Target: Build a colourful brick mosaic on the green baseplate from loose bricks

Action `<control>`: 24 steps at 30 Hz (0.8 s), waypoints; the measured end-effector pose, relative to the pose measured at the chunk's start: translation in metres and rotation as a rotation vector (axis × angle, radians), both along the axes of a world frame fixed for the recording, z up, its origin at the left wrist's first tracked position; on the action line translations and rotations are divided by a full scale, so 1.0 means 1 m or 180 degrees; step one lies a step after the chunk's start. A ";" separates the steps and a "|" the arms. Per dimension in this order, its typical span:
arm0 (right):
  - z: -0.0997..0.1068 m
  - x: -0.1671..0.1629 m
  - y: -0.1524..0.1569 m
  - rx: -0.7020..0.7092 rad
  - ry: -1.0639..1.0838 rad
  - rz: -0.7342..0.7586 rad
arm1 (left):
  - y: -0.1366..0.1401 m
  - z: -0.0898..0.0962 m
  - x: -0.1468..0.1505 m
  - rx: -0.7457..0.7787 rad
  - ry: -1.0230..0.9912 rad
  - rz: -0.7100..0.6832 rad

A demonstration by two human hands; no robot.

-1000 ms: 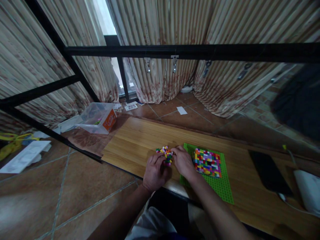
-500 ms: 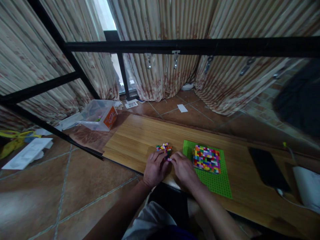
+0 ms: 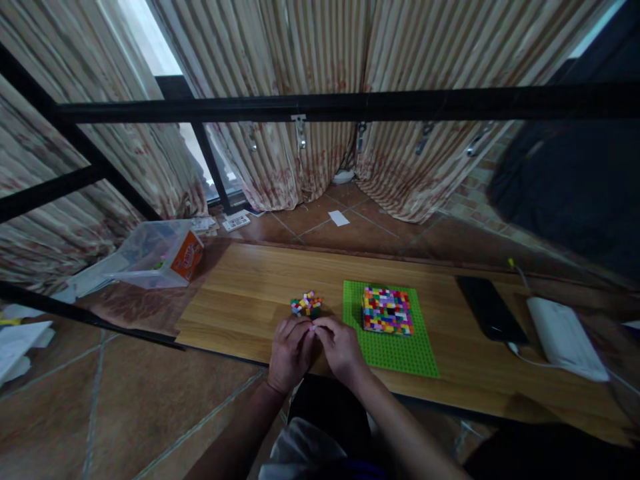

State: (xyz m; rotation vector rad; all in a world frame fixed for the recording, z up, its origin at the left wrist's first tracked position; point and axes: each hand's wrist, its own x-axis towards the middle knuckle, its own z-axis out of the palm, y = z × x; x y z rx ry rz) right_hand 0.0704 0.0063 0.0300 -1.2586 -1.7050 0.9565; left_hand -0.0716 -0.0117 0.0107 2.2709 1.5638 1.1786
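My left hand (image 3: 291, 353) and my right hand (image 3: 341, 345) meet fingertip to fingertip over the near part of the wooden table. Pinched between them is a small pink brick (image 3: 313, 328), mostly covered by the fingers. Just beyond lies a loose pile of small coloured bricks (image 3: 307, 305). Right of my right hand, a green baseplate (image 3: 395, 357) bears a square block built of many-coloured bricks (image 3: 387, 311), with a dark gap near the middle of its top.
On the wooden table (image 3: 240, 287), a black phone (image 3: 490, 310) and a white device (image 3: 567, 339) with a cable lie to the right. A clear plastic box (image 3: 150, 253) with an orange label stands past the left end. A black metal bar (image 3: 330, 107) crosses in front of the curtains.
The view has swung to the right. Both hands have drawn back from the brick pile toward me, and their fingertips have come together on the pink brick.
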 end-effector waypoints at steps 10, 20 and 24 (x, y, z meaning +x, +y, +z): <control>-0.001 -0.010 -0.009 -0.0110 0.0191 -0.0416 | 0.000 0.001 0.001 0.0121 0.0006 0.0038; 0.017 0.076 -0.015 -0.0016 0.0104 -0.1031 | -0.002 0.005 0.003 -0.0001 -0.0083 0.0004; 0.017 0.126 -0.015 0.0038 -0.0124 -0.1612 | 0.000 0.003 0.002 0.0070 -0.0119 -0.0059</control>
